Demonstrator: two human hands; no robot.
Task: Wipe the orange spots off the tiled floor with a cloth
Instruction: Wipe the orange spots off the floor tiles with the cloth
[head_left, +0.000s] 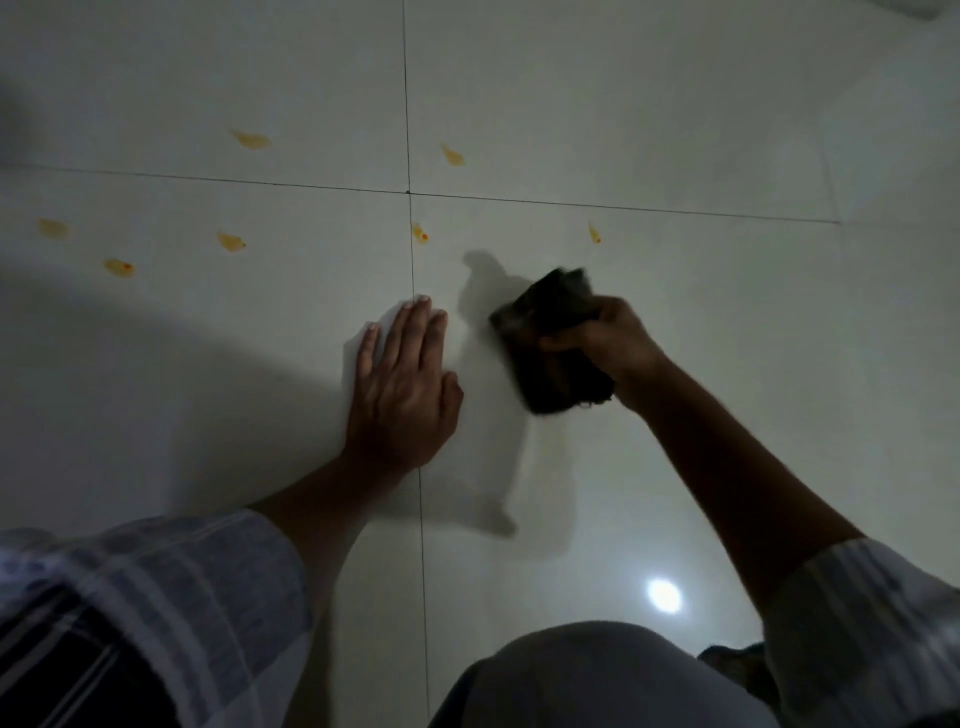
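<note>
Several orange spots mark the pale tiled floor: one lies just beyond the cloth, one beside the tile joint, one farther back, and others spread to the left, such as one. My right hand grips a dark folded cloth, blurred, just above or against the floor, short of the nearest spot. My left hand lies flat on the floor with its fingers spread, left of the cloth, holding nothing.
Dark grout lines cross at a joint ahead of my hands. My knee fills the bottom middle and a striped sleeve the bottom left. A lamp reflection shines on the tile.
</note>
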